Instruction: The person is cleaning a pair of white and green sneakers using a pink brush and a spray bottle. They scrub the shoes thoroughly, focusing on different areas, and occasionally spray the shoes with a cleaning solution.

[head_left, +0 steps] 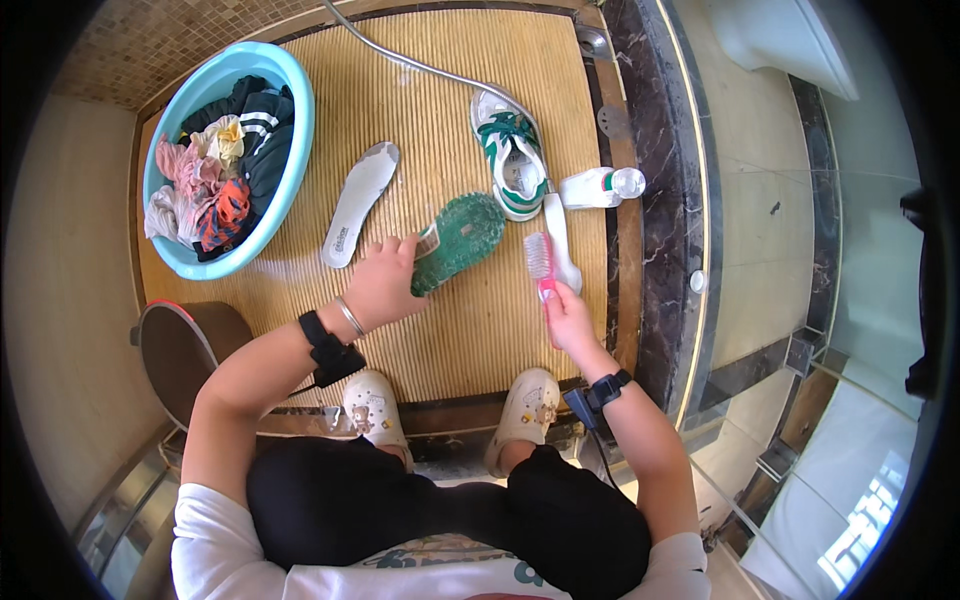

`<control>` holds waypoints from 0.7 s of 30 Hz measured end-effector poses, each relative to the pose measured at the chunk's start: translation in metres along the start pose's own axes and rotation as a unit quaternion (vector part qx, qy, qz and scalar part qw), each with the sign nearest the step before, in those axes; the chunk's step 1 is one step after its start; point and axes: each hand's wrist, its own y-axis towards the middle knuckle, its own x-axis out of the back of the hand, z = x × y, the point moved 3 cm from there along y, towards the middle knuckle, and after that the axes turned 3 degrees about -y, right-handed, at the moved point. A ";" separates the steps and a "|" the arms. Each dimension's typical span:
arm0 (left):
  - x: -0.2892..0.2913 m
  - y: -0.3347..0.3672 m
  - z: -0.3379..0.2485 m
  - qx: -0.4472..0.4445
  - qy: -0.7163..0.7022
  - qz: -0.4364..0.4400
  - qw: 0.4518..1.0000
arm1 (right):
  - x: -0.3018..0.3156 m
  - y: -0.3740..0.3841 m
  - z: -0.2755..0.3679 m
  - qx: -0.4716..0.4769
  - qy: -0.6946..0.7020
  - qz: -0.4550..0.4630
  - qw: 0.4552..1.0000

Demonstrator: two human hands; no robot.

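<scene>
My left hand [385, 285] grips a shoe [462, 238] by one end. Its green sole faces up, with whitish patches on it. In my right hand [568, 318] is a pink brush [546, 285], its pale bristles turned left, a short gap to the right of the shoe. Just beyond the brush lies a white shower head [560, 240]. A white and green sneaker [508, 155] stands upright behind it, laces on and opening toward me. To the left of the held shoe, a light grey insole [360, 205] lies flat on the ribbed mat.
A clear bottle [600, 188] lies beside the sneaker. The metal shower hose [430, 68] crosses the far mat [440, 350]. At left are a light-blue basin [302, 130] of clothes and a brown bucket [205, 335]. A dark stone ledge [655, 200] borders the right, with a white cap [698, 281].
</scene>
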 end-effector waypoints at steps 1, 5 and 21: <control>-0.003 -0.002 -0.007 -0.002 0.010 -0.013 1.000 | -0.011 0.007 -0.006 0.013 0.027 0.029 0.999; -0.021 -0.014 -0.029 0.000 0.037 -0.018 0.999 | -0.042 0.008 -0.005 -0.068 0.149 0.063 0.985; -0.022 -0.040 -0.001 0.043 -0.058 -0.120 0.990 | 0.002 0.076 0.006 -0.036 0.018 -0.059 0.997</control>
